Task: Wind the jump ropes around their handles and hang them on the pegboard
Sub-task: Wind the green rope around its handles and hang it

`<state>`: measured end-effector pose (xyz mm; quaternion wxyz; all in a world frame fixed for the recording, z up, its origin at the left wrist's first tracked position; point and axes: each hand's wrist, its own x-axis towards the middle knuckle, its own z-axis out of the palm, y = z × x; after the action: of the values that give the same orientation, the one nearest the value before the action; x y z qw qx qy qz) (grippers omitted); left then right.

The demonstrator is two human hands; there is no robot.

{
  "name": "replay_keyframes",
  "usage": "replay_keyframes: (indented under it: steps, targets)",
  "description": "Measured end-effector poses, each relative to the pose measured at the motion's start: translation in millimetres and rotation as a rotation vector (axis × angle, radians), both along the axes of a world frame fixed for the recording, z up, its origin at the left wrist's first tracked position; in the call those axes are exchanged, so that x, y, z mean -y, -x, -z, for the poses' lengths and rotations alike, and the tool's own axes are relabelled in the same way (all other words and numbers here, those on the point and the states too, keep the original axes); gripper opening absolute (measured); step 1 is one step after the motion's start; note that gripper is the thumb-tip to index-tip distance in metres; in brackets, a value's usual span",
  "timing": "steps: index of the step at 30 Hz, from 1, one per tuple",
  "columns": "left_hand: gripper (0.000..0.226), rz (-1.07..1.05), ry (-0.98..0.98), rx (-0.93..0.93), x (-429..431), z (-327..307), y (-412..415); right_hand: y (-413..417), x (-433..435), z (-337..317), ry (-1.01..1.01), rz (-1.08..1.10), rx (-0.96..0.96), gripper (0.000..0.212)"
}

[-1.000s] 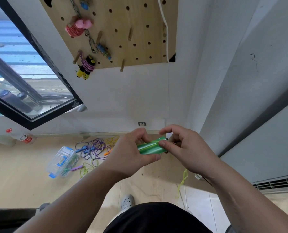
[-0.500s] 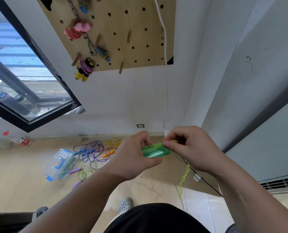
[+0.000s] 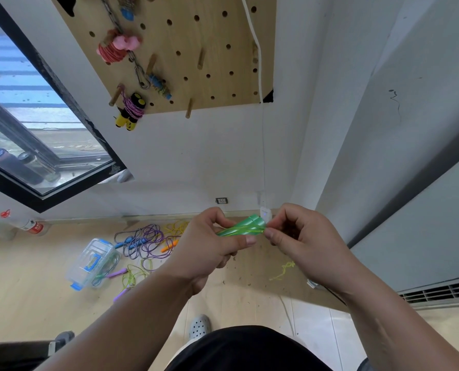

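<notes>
While the left hand [image 3: 209, 247] grips the green handles [image 3: 243, 228], the right hand [image 3: 303, 242] pinches their yellow-green rope [image 3: 252, 231] below the pegboard [image 3: 185, 49].

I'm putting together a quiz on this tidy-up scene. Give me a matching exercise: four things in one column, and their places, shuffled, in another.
Things
1. green handles
2. pink rope
3. clear box
4. yellow-handled rope

Places
a. on the floor, to the left
b. held between the left hand and the right hand
c. lower left corner of the pegboard
d. high on the pegboard

Pairs: 1-b, 2-d, 3-a, 4-c
</notes>
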<state>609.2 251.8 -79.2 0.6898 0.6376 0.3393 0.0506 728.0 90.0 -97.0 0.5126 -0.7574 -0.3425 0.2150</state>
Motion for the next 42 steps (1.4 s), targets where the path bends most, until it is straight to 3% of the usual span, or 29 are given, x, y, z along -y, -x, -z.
replay_keyframes:
  steps: [7,11,18,21,24,29,32,37,42]
  targets:
    - [0.040,-0.093,0.189,0.080,0.1,-1.9,-5.4,-2.5,0.1,4.4,-0.017,-0.004,0.075,0.009]
    - [0.042,-0.109,0.273,0.141,-0.4,-0.3,-5.5,-3.8,0.6,7.1,0.000,-0.058,0.107,0.017]
    - [0.037,0.000,0.400,0.201,-11.0,0.8,-0.8,-8.8,2.6,21.3,0.181,-0.176,0.438,0.021]
    - [0.036,0.202,0.352,0.153,-14.0,-1.9,4.6,-18.7,-1.9,18.7,0.272,-0.309,0.561,0.023]
    - [0.037,0.389,0.147,0.035,-20.0,-3.9,6.6,-35.6,-10.5,11.9,0.424,-0.436,0.618,0.041]
    - [0.037,0.507,-0.191,-0.119,-30.7,-5.0,2.7,-41.2,-23.3,-8.0,0.419,-0.537,0.516,0.018]
    - [0.039,0.407,-0.306,-0.130,-32.3,-3.5,-4.1,-32.3,-26.9,-9.8,0.337,-0.446,0.486,0.015]
    - [0.047,0.137,-0.319,-0.098,-26.3,4.4,-10.3,-7.9,-26.5,0.4,0.232,-0.193,0.430,0.015]
    - [0.037,-0.126,-0.082,0.008,-16.9,7.6,-12.5,8.9,-18.8,14.8,0.090,0.011,0.444,0.018]
